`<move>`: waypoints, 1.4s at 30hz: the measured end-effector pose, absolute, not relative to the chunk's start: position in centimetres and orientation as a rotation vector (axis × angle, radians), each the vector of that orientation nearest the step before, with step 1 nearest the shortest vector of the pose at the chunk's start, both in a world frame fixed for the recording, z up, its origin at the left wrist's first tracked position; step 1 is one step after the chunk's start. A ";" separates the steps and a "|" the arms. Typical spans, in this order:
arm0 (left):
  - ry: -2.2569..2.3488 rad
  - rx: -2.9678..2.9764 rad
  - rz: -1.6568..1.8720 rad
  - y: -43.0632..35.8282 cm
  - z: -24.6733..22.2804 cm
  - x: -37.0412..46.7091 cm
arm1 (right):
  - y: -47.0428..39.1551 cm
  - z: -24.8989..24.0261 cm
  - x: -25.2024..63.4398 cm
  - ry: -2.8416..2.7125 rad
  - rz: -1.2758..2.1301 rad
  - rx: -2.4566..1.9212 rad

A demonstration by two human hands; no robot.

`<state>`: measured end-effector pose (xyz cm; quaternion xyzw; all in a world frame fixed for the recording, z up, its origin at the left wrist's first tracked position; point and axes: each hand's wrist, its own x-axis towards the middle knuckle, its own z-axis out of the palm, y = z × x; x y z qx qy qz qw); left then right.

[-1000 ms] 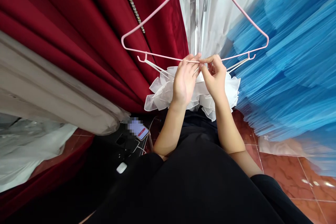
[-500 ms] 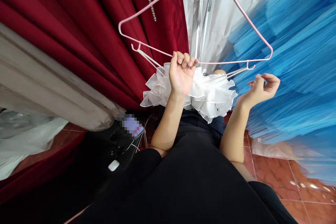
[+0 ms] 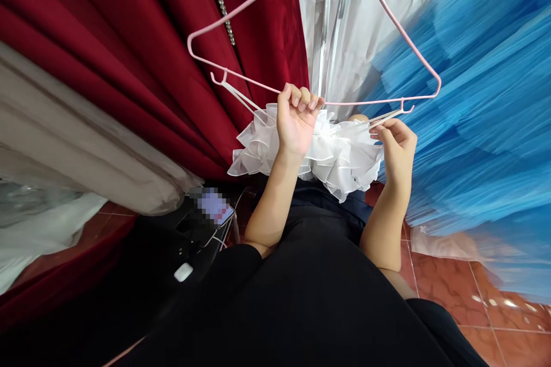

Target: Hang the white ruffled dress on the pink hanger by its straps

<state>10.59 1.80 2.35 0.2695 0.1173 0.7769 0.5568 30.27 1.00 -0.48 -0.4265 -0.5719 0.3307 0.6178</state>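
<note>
– Red tile floor bottom right of view, red drapes upper left. Where's the hanger?

– Pink hanger is upper centre, bottom bar roughly level, top cut off by the frame edge. Small hook near each end of the bar.

– Left hand?

– On the bar, just left of its middle. Palm toward camera, fingers together, curled over the bar.

– Right hand?

– At the right strap, just below the right hook. Thumb and forefinger pinched on it; other fingers bent, partly hidden.

– Other side?

– Left strap runs from the left hook down to the white ruffled garment. Garment sits below the bar, partly behind the left forearm.

– Further out?

– Metal uprights and white cloth behind. Blue tulle right. Beige fabric left, bead strand over the red. Lower left: phone, screen lit, partly pixelated; small white object near it.
</note>
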 end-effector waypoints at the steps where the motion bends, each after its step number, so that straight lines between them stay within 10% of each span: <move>1: 0.277 0.627 1.830 1.8 2.4 10.6 | 0.7 -0.2 30.2 -1.327 0.771 -0.971; 23: 0.348 0.630 1.845 1.2 3.1 9.5 | 0.2 2.6 31.5 -0.412 1.242 -0.591; 42: 0.450 0.908 1.610 0.6 1.7 8.6 | 2.4 2.1 21.0 -0.920 1.118 -0.609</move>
